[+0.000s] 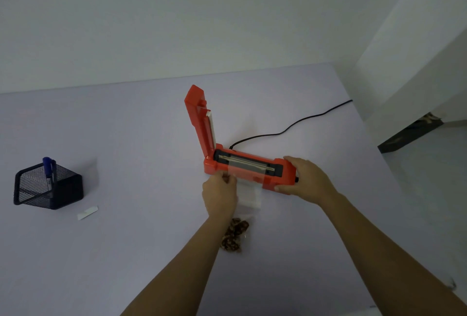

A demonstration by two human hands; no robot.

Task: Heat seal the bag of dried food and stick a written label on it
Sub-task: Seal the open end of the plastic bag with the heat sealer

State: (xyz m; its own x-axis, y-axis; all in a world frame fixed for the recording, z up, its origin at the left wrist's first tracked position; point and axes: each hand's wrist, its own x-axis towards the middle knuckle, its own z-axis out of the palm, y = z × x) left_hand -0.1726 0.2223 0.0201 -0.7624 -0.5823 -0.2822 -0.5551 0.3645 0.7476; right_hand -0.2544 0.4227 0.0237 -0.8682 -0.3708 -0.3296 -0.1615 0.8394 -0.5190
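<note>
Dim, flat light; faint shadows. Wide-angle bending toward nine and three o'clock. Slight softness overall, no glare.

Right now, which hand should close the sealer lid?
Probably right. The left hand pinches the bag over the sealing strip, while the right hand only steadies the sealer and could let go to reach the upright lid.

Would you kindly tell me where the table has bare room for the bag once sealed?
Bare between the mesh pen holder and the sealer, and right of the cord. Crowded at the left hand.
</note>
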